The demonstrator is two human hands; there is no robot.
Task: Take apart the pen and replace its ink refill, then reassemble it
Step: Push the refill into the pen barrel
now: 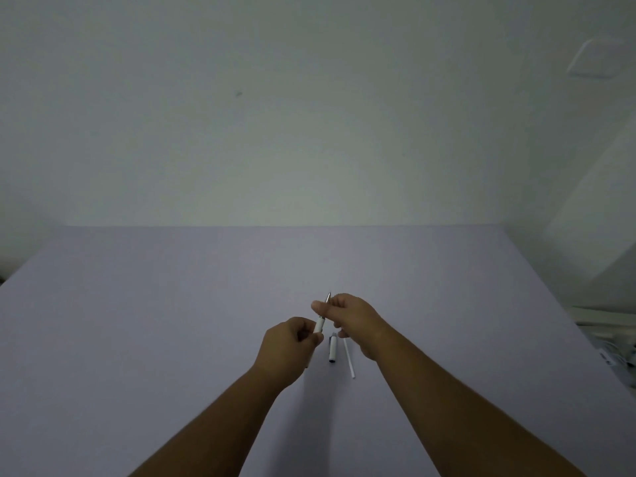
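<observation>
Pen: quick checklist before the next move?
1. Left hand grips the white pen barrel: ok.
2. Right hand pinches the metal tip end: ok.
3. Cap set down on the table, beside the hands: ok.
4. Loose refill lying next to the cap, within reach: ok.
5. Whether that refill is the new or old one: cannot tell.
6. Tip unscrewed from barrel: cannot tell.

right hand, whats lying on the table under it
A white pen cap and a thin white refill lie on the table below the right hand. The refill's far end is hidden behind the hand.
</observation>
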